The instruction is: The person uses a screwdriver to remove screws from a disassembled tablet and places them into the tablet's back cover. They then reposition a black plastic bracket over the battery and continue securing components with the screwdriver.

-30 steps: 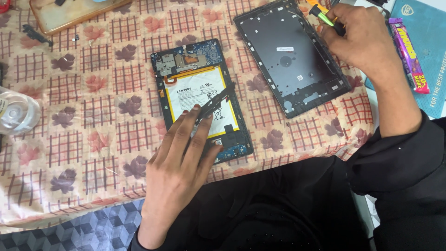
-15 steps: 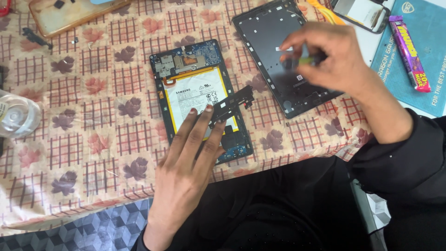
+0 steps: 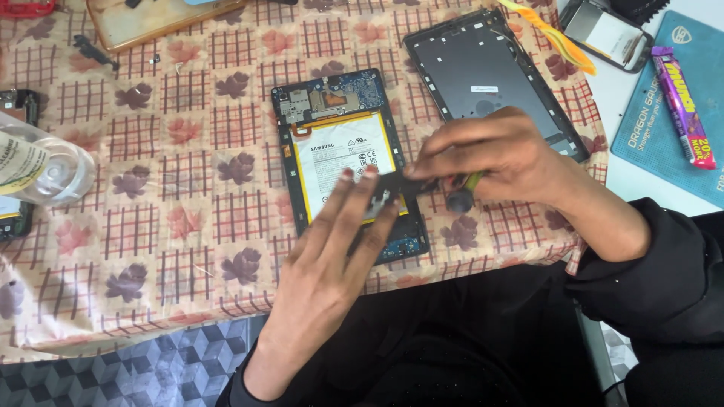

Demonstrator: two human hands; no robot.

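Observation:
An opened tablet (image 3: pixel 343 151) lies face down at the middle of the table, showing a white battery and a circuit board at its top end. My left hand (image 3: pixel 332 264) lies flat on the tablet's lower half, fingers spread. Its fingertips touch a dark strip part (image 3: pixel 400 185). My right hand (image 3: pixel 490 154) hovers over the tablet's right edge. It grips a small screwdriver (image 3: pixel 460 197) with a green and black handle, and its fingers meet the strip's other end. The tablet's dark grey back cover (image 3: pixel 483 68) lies apart at the upper right.
A checked, leaf-patterned cloth (image 3: pixel 173 226) covers the table. A clear plastic bottle (image 3: pixel 41 166) lies at the left. A tan-backed device (image 3: pixel 151 19) is at the top. At the right are a phone (image 3: pixel 603 34), a yellow tool (image 3: pixel 554 38), a blue mat (image 3: pixel 664 132) and a purple snack bar (image 3: pixel 682 105).
My right hand has come down from the top right, across the back cover, to the tablet's right edge with the screwdriver. My left hand has stayed on the tablet.

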